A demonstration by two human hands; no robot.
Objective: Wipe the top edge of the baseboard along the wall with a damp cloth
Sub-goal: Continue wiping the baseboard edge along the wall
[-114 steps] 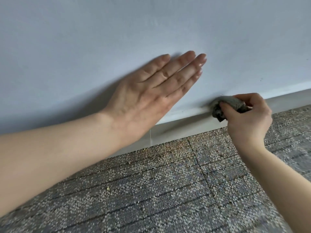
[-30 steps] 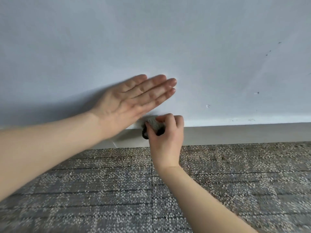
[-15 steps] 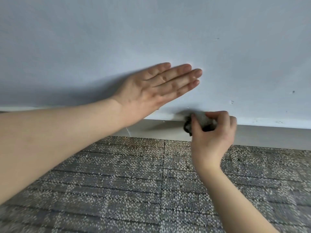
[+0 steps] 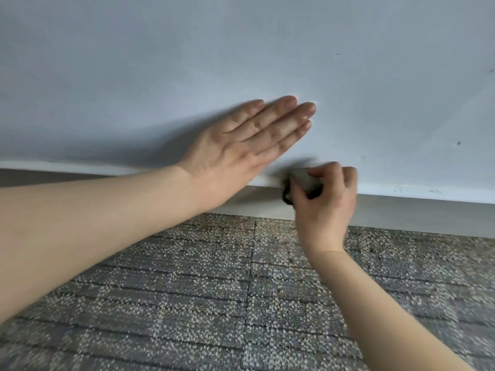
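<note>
A grey baseboard (image 4: 417, 214) runs along the foot of the pale wall (image 4: 241, 49), its top edge marked by a lighter strip. My right hand (image 4: 325, 203) grips a small bunched grey cloth (image 4: 304, 183) and holds it against the baseboard's top edge, just right of centre. Most of the cloth is hidden by my fingers. My left hand (image 4: 246, 144) lies flat on the wall with straight fingers, just above and to the left of the cloth.
Grey patterned carpet tiles (image 4: 187, 303) cover the floor up to the baseboard. Small dark specks mark the wall at the right (image 4: 458, 143). The baseboard carries on to the left (image 4: 40, 176) and right edges of the view.
My right hand with the cloth has slid right along the baseboard's top edge over the last second. The left hand stays flat on the wall; the view has shifted.
</note>
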